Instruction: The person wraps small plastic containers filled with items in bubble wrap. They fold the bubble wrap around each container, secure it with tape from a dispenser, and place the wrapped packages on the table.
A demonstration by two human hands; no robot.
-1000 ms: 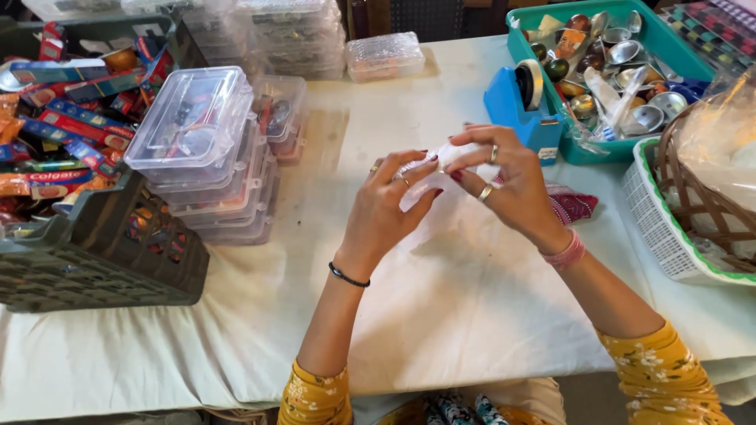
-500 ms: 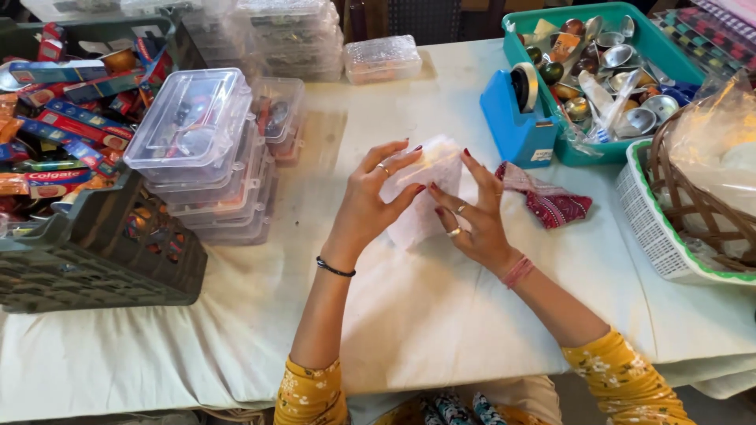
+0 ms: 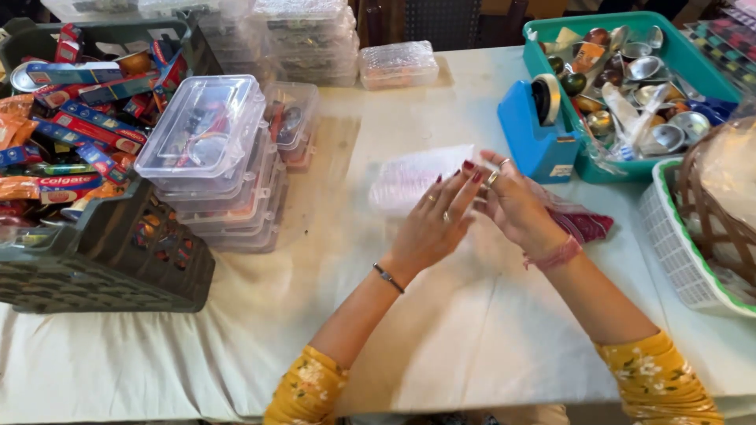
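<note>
My left hand [image 3: 435,223] and my right hand [image 3: 516,206] meet over the middle of the white-covered table [image 3: 472,346]. Their fingertips pinch the right end of a clear bubbly plastic wrap [image 3: 409,178], which stretches out to the left just above the cloth. It is blurred, so I cannot tell what is inside it. A dark red patterned pouch [image 3: 589,226] lies on the table just right of my right wrist. A blue tape dispenser [image 3: 539,134] stands beyond my right hand.
Stacked clear lidded boxes [image 3: 209,149] sit at the left, next to a dark crate [image 3: 94,260] full of toothpaste cartons. A teal tray [image 3: 693,63] of metal dishes is at the back right. A white basket [image 3: 677,244] holding a wicker basket is at the right edge.
My hands have come lower and nearer the table with the clear wrap. The wrap now extends leftward from my fingertips instead of being held between both palms.
</note>
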